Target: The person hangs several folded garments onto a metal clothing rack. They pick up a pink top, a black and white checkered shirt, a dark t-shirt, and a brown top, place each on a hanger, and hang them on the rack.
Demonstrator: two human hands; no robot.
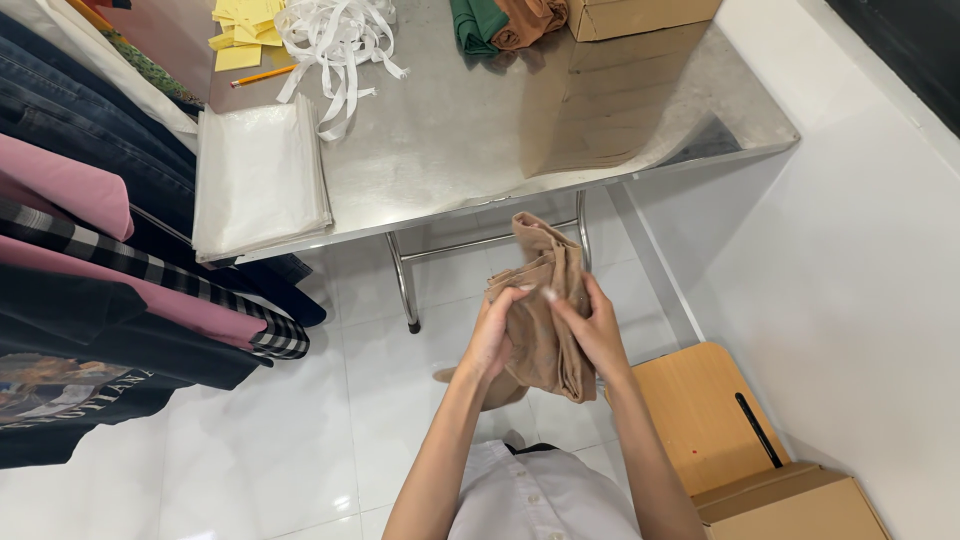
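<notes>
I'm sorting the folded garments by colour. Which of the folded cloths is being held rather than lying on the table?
The tan garment, gripped between the left hand and right hand above the floor. The green cloth and the orange-brown cloth lie on the steel table.

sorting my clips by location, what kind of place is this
Probably a small garment packing or clothing workroom. Both hands, left hand and right hand, hold a tan garment by a steel table bearing a stack of clear bags and white ribbon strips; hanging clothes fill the left.
</notes>
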